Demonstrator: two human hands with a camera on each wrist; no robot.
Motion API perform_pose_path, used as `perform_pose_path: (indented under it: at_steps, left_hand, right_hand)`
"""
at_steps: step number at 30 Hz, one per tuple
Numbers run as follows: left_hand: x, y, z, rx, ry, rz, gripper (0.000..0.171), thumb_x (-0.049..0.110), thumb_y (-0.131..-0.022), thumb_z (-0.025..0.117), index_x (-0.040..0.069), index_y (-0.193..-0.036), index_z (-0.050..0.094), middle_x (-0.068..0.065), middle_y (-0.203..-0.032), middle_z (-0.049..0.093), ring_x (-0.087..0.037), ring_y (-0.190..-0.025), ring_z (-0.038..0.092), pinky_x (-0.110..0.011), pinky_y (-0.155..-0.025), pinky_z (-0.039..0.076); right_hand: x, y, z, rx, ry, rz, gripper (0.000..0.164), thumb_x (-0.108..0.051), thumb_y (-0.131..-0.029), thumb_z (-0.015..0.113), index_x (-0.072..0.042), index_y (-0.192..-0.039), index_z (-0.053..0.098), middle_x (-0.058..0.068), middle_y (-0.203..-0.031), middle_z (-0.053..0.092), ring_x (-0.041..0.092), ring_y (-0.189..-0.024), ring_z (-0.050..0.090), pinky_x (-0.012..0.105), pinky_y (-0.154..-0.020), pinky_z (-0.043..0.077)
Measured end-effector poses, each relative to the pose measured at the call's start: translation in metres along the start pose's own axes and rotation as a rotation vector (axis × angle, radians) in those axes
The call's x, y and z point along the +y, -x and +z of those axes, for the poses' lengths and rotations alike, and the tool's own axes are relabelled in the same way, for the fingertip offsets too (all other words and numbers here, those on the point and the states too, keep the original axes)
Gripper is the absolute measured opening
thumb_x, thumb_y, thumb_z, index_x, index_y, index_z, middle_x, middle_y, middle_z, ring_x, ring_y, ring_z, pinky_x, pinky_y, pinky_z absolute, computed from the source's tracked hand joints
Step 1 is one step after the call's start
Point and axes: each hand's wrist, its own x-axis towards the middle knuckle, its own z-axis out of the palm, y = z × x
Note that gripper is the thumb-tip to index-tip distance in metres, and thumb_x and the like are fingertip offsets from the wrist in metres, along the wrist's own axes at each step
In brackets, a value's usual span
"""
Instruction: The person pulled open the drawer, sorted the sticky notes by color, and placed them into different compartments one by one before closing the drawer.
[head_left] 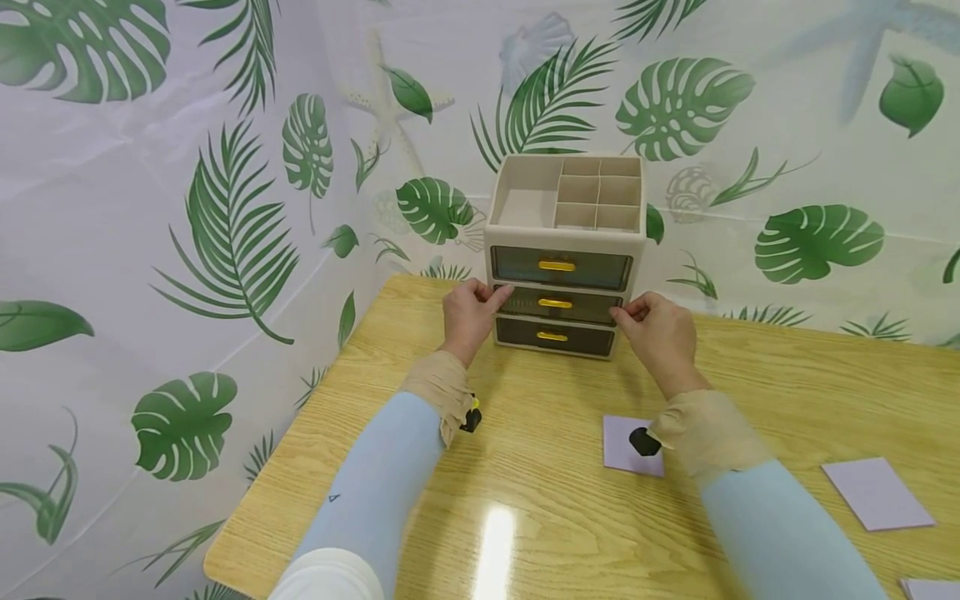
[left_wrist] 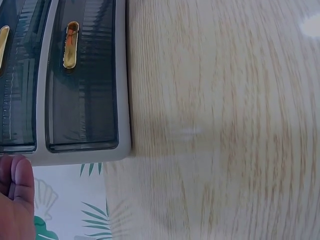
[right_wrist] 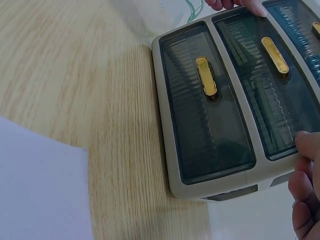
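A beige desktop drawer organizer (head_left: 566, 240) stands on the table against the patterned wall covering. It has three dark see-through drawers with gold handles, and all three sit flush in the frame. My left hand (head_left: 468, 317) holds its left side, with the thumb on the front by the middle drawer (head_left: 525, 303) and the fingers curled at the side. On the opposite side, my right hand (head_left: 660, 333) holds the organizer in the same way, its thumb tip at the middle drawer's right end. The right wrist view shows the bottom drawer (right_wrist: 200, 120) untouched.
A lilac sheet (head_left: 618, 442) lies on the wooden table (head_left: 540, 500) below my right wrist. Another lilac sheet (head_left: 877, 493) lies farther right, with part of one more at the lower right edge. Open compartments (head_left: 600, 192) form the organizer's top. A white cylindrical object (head_left: 326, 575) overlaps my left sleeve.
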Motion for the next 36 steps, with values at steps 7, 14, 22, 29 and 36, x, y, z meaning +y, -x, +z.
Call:
perform_pose_path:
  at_steps: [7, 14, 22, 29, 36]
  left_hand:
    - [-0.005, 0.003, -0.001, -0.024, -0.028, 0.005, 0.039, 0.045, -0.081, 0.075, 0.011, -0.093, 0.059, -0.002, -0.085, 0.059, -0.016, -0.076, 0.055, -0.028, -0.065, 0.046]
    - [-0.011, 0.004, 0.000, -0.105, -0.080, 0.054, 0.041, 0.038, -0.087, 0.071, 0.010, -0.115, 0.061, -0.003, -0.102, 0.063, -0.018, -0.093, 0.059, -0.030, -0.078, 0.049]
    - [-0.015, 0.006, 0.006, -0.123, -0.043, 0.041, 0.041, 0.037, -0.091, 0.067, 0.013, -0.123, 0.059, -0.002, -0.106, 0.064, -0.015, -0.093, 0.058, -0.030, -0.076, 0.049]
    - [-0.017, 0.002, 0.004, -0.172, -0.052, 0.027, 0.037, 0.035, -0.094, 0.063, 0.012, -0.122, 0.057, -0.004, -0.111, 0.063, -0.017, -0.093, 0.060, -0.029, -0.077, 0.050]
    - [-0.021, -0.004, -0.003, -0.220, -0.190, 0.086, 0.034, 0.039, -0.095, 0.059, 0.019, -0.123, 0.060, 0.002, -0.119, 0.064, -0.014, -0.088, 0.065, -0.031, -0.074, 0.051]
  right_hand:
    - [-0.003, 0.008, 0.004, -0.033, 0.011, -0.007, 0.028, -0.036, -0.087, 0.071, -0.011, -0.077, 0.064, 0.004, -0.068, 0.065, 0.021, -0.062, 0.058, 0.032, -0.052, 0.040]
    - [-0.013, 0.029, 0.025, -0.208, -0.072, 0.018, 0.031, -0.039, -0.091, 0.065, -0.009, -0.083, 0.067, 0.006, -0.073, 0.065, 0.020, -0.064, 0.058, 0.030, -0.055, 0.043]
    - [-0.028, 0.047, 0.055, -0.431, -0.633, 0.416, 0.047, -0.035, -0.097, 0.058, 0.009, -0.112, 0.062, 0.016, -0.090, 0.069, 0.025, -0.075, 0.069, 0.026, -0.064, 0.053]
    - [-0.037, 0.052, 0.071, -0.490, -0.829, 0.634, 0.053, -0.038, -0.099, 0.052, 0.007, -0.126, 0.054, 0.005, -0.093, 0.067, 0.012, -0.076, 0.064, 0.023, -0.063, 0.049]
    - [-0.044, 0.048, 0.078, -0.450, -0.926, 0.732, 0.049, -0.042, -0.099, 0.051, 0.002, -0.121, 0.056, 0.005, -0.096, 0.067, 0.010, -0.073, 0.061, 0.023, -0.063, 0.045]
